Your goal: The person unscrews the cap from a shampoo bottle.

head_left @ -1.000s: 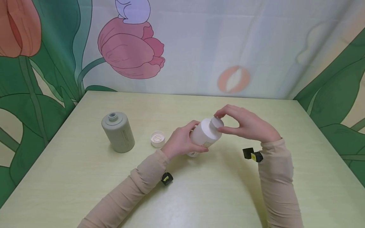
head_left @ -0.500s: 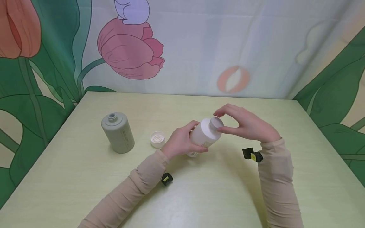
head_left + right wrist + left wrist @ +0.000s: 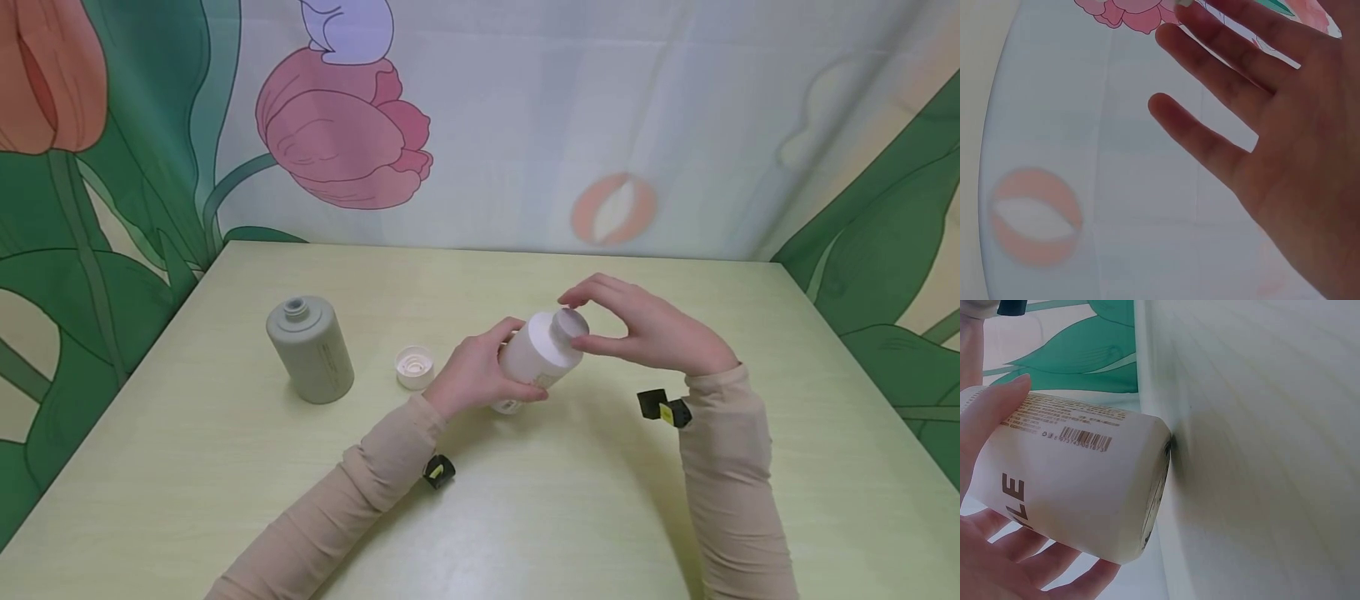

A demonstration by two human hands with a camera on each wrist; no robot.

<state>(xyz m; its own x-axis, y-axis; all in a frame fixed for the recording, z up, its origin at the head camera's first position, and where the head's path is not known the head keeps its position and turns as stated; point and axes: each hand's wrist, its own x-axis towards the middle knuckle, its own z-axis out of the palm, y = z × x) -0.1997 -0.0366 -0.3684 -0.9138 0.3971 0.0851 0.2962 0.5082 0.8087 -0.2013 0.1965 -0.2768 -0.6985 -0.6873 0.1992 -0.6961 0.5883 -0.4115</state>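
In the head view my left hand (image 3: 480, 375) grips a white bottle (image 3: 536, 354) round its body. The bottle leans with its top toward the right, and its lower edge appears to meet the table in the left wrist view. Brown print and a barcode show on its side. My right hand (image 3: 648, 325) has its thumb and a finger on either side of the bottle's round cap (image 3: 572, 326), pinching it. The right wrist view shows the other fingers (image 3: 1204, 147) spread out; the cap's contact is mostly out of that view.
A grey-green bottle (image 3: 313, 354) with a bare neck stands on the table (image 3: 480, 517) at the left. Between it and my left hand lies a white cap (image 3: 415, 367), inner side up. A printed curtain (image 3: 510, 125) hangs behind the table.
My right fingertips have shifted slightly left over the bottle's cap. The left hand and the white bottle stay nearly where they were.
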